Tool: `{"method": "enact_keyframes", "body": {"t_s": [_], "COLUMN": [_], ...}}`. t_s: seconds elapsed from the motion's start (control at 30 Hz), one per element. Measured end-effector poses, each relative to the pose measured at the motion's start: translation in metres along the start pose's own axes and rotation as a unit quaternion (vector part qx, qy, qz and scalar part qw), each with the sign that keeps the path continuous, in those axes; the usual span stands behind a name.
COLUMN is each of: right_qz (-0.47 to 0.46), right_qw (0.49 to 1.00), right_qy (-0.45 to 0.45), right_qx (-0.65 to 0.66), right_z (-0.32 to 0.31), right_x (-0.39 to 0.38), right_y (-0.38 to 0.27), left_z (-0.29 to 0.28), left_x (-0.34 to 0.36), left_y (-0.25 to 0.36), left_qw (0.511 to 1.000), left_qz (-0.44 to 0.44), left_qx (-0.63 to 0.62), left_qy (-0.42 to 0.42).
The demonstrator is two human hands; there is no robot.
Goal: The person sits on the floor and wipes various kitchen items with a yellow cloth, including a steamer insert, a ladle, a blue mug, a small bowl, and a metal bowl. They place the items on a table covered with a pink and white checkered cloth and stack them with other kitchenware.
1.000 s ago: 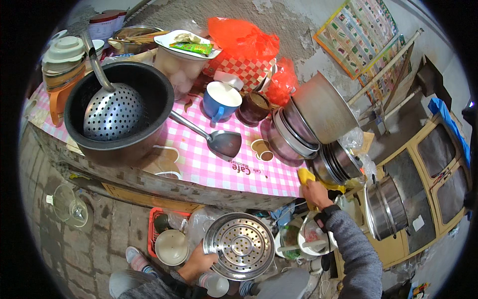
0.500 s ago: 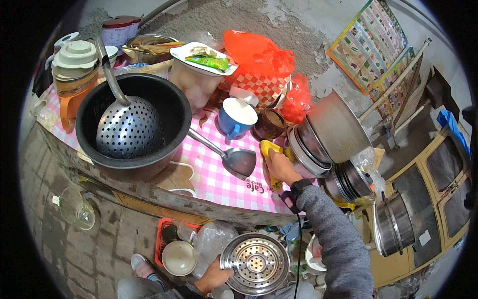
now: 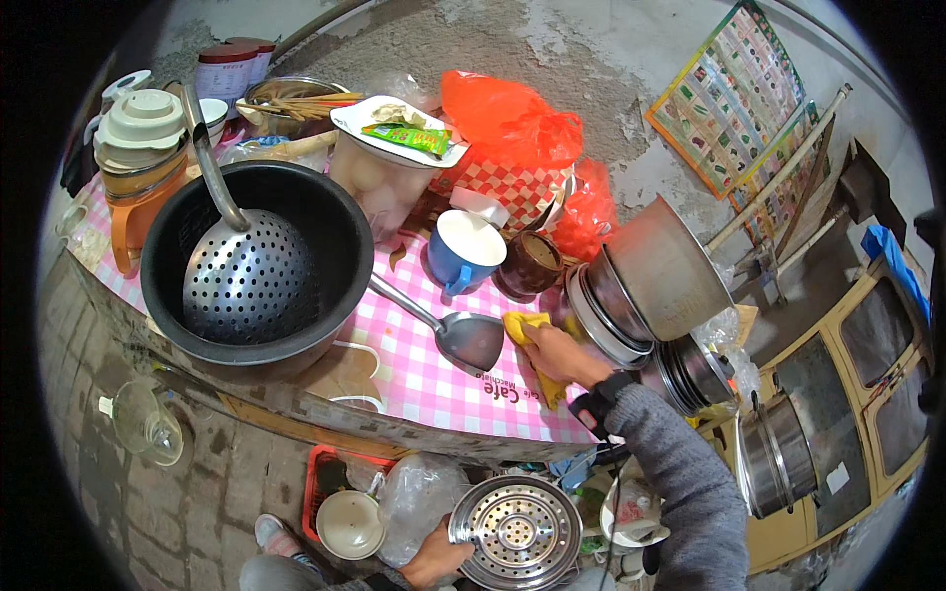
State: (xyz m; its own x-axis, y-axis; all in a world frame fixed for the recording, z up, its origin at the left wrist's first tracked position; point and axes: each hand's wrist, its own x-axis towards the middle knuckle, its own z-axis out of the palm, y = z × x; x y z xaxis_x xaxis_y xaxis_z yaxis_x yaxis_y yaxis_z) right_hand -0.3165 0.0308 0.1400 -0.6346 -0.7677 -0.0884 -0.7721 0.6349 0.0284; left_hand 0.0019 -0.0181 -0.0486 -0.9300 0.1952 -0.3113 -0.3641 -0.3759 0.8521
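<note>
My right hand (image 3: 560,355) has its fingers closed on a yellow cloth (image 3: 550,390), pressed against the pink-and-white checked tablecloth (image 3: 419,399). Just left of it lies a metal spatula (image 3: 471,341), and stacked pots and pans (image 3: 609,320) stand close on the right. Below the table edge, my left hand (image 3: 434,558) grips the rim of a round steel steamer tray (image 3: 517,532) with a pattern of holes. Its fingers are partly hidden by the rim.
A large black pot (image 3: 256,335) holds a perforated ladle (image 3: 246,276). Behind the spatula are a blue mug (image 3: 465,253) and a dark brown jar (image 3: 529,264). A white bowl (image 3: 350,525) in a red basket and a clear plastic bag (image 3: 422,497) sit low down.
The view has shifted slightly. My right hand and the yellow cloth have slid a little nearer the table's front edge. The steamer tray, still in my left hand, has moved slightly right.
</note>
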Motion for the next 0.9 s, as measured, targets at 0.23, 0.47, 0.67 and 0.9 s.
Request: {"method": "enact_keyframes", "body": {"t_s": [0.23, 0.47, 0.67, 0.9], "right_qz": [-0.001, -0.035, -0.047, -0.026], "right_qw": [0.998, 0.996, 0.995, 0.997], "right_qy": [0.051, -0.042, -0.076, -0.039], "right_qx": [0.031, 0.075, 0.045, 0.068], "right_z": [0.004, -0.013, -0.019, -0.013], "right_x": [0.070, 0.051, 0.018, 0.088], "right_y": [-0.013, -0.009, -0.008, -0.011], "left_z": [0.008, 0.004, 0.000, 0.005], "left_x": [-0.005, -0.006, 0.001, 0.008], "left_y": [0.006, 0.021, 0.016, -0.017], "left_qw": [0.998, 0.994, 0.998, 0.996], "left_qz": [-0.014, -0.088, -0.055, 0.004], "left_qx": [-0.016, 0.001, 0.010, 0.013], "left_qy": [0.053, 0.067, 0.022, 0.092]}}
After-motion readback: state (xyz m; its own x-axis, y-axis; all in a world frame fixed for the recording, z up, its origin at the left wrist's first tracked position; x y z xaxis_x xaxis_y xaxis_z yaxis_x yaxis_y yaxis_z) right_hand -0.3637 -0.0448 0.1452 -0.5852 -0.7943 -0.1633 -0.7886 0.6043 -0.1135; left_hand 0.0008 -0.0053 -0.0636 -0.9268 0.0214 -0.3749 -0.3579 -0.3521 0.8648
